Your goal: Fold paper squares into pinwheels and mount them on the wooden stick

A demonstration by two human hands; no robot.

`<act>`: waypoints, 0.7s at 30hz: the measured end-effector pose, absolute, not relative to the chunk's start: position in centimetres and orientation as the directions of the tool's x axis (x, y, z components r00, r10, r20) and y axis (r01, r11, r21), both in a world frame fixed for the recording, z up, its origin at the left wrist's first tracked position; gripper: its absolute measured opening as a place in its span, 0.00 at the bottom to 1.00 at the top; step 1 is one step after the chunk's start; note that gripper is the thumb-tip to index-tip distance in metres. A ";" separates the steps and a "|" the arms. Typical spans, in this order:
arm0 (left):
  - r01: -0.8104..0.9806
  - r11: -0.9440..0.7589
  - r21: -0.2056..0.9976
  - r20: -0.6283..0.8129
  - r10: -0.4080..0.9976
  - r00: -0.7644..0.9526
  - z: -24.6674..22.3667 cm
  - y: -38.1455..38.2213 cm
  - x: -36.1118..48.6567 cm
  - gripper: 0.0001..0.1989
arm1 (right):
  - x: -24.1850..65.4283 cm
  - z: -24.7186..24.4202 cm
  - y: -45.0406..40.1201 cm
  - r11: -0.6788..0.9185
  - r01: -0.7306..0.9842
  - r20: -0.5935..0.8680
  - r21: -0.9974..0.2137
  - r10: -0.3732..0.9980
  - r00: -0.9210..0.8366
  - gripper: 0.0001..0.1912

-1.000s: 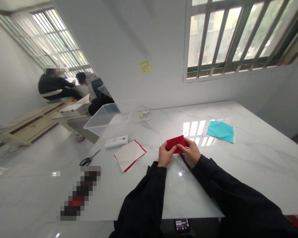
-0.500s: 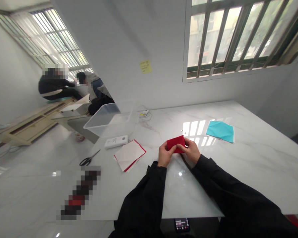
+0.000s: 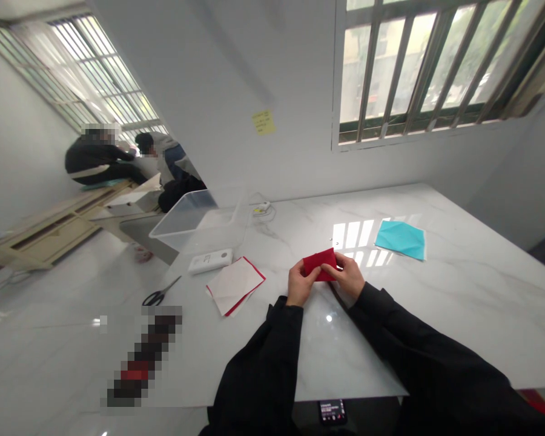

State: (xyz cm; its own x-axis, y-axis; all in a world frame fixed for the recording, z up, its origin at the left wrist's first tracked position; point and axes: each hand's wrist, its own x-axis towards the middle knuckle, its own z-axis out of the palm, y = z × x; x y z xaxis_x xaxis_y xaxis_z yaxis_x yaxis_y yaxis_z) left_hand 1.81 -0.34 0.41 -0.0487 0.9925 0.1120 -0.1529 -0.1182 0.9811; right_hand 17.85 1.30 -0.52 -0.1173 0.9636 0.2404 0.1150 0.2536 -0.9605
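Observation:
A folded piece of red paper (image 3: pixel 318 260) is held above the white marbled table (image 3: pixel 345 351). My left hand (image 3: pixel 300 283) pinches its left side, thumb on the near face. On the right side, my right hand (image 3: pixel 349 275) grips it the same way, and the two thumbs almost meet near the lower edge. Fingers behind the paper are mostly hidden. To the left lies a small stack of white and red sheets (image 3: pixel 236 286). A sheet of light-blue paper (image 3: pixel 400 239) rests farther off to the right.
Scissors (image 3: pixel 161 292) lie at the left, near a white power bank (image 3: pixel 211 261). Behind them stands a clear plastic bin (image 3: pixel 195 212). A phone (image 3: pixel 332 412) is below the table's front edge. Two people (image 3: pixel 100 154) sit in the far left background. A yellow note (image 3: pixel 264 122) is on the wall.
The whole view has shifted very slightly, with things sitting a little farther left. Both hands keep the same hold on the red paper.

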 end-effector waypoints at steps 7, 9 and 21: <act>-0.158 -0.108 0.981 0.101 0.993 -0.055 0.6 -0.5 1.9 0.21 | 17.9 -0.7 1.4 0.262 0.124 0.249 -0.957 0.962 -0.112 0.17; -0.155 -0.103 0.982 0.095 0.994 -0.059 0.6 -0.5 1.8 0.21 | 17.8 -0.7 1.4 0.257 0.120 0.244 -0.959 0.963 -0.112 0.17; -0.123 -0.099 0.987 0.089 0.992 -0.084 0.3 -0.3 1.8 0.20 | 17.7 -0.5 1.3 0.250 0.122 0.238 -0.960 0.965 -0.105 0.16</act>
State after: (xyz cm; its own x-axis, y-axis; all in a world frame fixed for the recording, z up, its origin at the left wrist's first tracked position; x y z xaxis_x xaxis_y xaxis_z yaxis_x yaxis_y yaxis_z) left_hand 1.83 -0.30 0.28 -0.0838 0.9925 0.0894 -0.1228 -0.0994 0.9874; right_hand 17.69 1.27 -0.53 -0.1052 0.9655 0.2383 0.1218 0.2503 -0.9605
